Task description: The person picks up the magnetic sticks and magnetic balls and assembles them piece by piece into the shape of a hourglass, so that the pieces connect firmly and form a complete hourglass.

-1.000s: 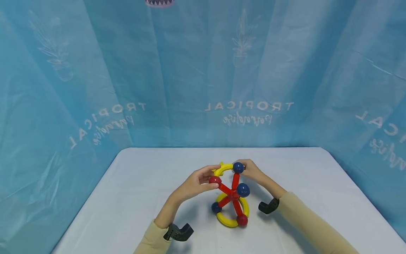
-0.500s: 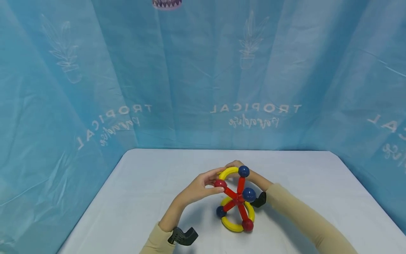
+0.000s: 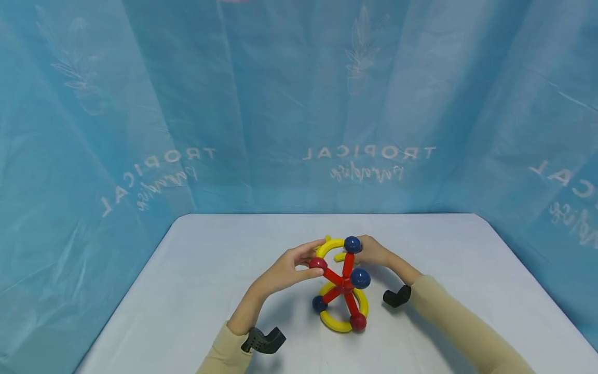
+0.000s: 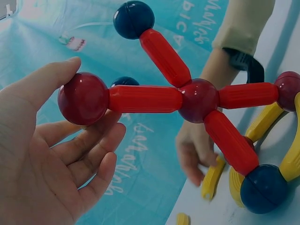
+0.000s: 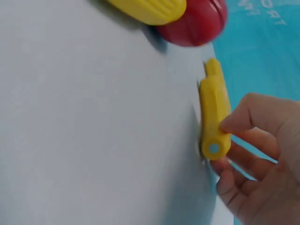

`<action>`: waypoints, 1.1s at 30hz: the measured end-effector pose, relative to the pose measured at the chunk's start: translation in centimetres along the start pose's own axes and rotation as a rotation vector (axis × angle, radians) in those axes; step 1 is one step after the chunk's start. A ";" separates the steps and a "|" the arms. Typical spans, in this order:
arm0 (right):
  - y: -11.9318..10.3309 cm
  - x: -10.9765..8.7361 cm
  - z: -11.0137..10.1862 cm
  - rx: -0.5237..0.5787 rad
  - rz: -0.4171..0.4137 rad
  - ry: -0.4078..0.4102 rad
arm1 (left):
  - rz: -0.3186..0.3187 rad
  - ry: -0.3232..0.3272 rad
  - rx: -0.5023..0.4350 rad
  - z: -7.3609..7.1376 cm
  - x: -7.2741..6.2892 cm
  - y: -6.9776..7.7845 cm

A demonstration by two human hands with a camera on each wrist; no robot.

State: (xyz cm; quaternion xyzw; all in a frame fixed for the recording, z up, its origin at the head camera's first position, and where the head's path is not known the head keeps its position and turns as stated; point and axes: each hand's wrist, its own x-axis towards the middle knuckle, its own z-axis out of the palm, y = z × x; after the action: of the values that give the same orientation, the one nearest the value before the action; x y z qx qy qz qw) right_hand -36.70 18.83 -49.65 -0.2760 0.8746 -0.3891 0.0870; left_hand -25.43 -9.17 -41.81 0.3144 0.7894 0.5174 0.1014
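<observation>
A magnetic ball-and-stick model stands on the table, with straight red sticks (image 4: 145, 99) meeting at a central red ball (image 4: 198, 100). Blue balls (image 3: 359, 278) and red balls cap the outer ends, and curved yellow sticks (image 3: 335, 325) form a ring at the base. My left hand (image 3: 280, 272) holds the upper left red ball (image 4: 83, 98) between thumb and fingers. Behind the model, my right hand (image 3: 374, 251) pinches a loose curved yellow stick (image 5: 215, 112), low over the tabletop. Another curved yellow stick (image 3: 327, 246) arches between the upper red and blue balls.
The white table (image 3: 224, 244) lies under everything. Another yellow piece (image 4: 183, 219) rests on it past the model. Blue printed curtain (image 3: 280, 130) hangs around the back and sides. Each wrist wears a black strap mount (image 3: 263, 341).
My right hand reached left behind the model, then drew back right, now with a yellow stick in its fingers. My left hand keeps its hold on the red ball. The head view shifted slightly.
</observation>
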 end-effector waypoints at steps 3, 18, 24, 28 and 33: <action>0.4 -0.7 -0.7 -0.008 0.065 0.009 | 0.001 0.003 0.000 -0.4 0.1 0.0; -1.2 -4.5 -1.3 0.158 0.361 0.138 | -0.004 -0.012 -0.042 -0.1 0.0 0.0; -3.6 -7.5 -3.1 0.447 0.433 0.198 | 0.007 -0.021 -0.083 -0.1 0.1 0.0; -6.4 -9.5 -3.4 0.598 0.400 0.246 | 0.000 -0.020 -0.085 0.0 0.1 -0.1; -10.8 -11.3 -3.2 0.693 0.358 0.302 | -0.002 -0.004 -0.083 -0.1 0.2 -0.1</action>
State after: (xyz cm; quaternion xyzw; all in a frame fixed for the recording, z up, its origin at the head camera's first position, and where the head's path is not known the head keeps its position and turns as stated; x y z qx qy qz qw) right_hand -24.04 21.19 -40.29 -0.0138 0.7290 -0.6751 0.1117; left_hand -25.65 -9.15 -41.83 0.3099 0.7674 0.5491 0.1164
